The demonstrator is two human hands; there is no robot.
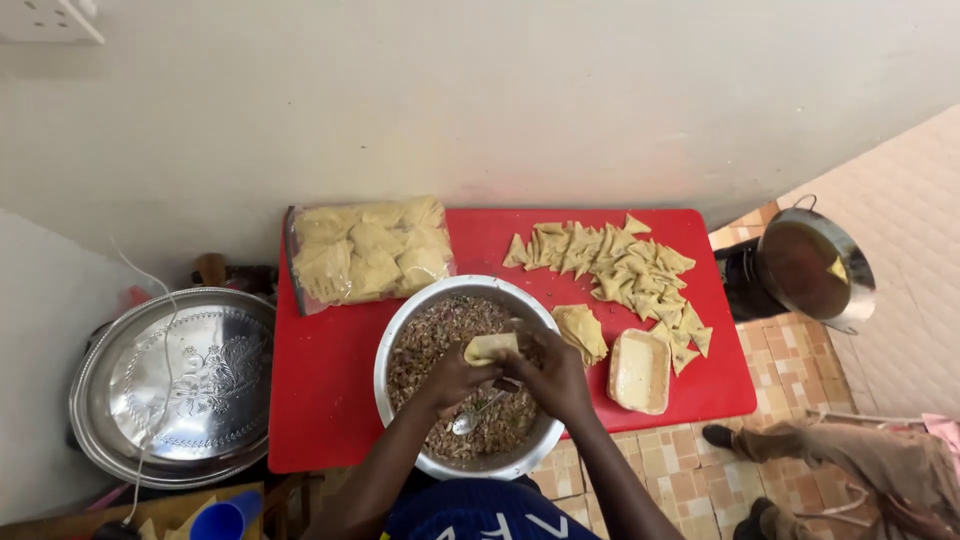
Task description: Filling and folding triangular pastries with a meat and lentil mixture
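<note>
Both hands meet over a large metal bowl (395,330) of brown minced filling on a red table (320,390). My left hand (455,378) and my right hand (550,372) together hold a pale folded pastry wrapper (490,347) just above the filling. A metal spoon (468,420) lies in the bowl below my hands. A small stack of pastry wrappers (581,331) lies right of the bowl. Several folded triangular pastries (610,262) are spread across the table's far right.
A clear bag of pastries (368,250) lies at the table's far left. A small tub of pale paste (639,371) stands near the right edge. An embossed silver tray (175,385) sits left of the table. A metal pan on a burner (815,265) stands on the tiled floor right.
</note>
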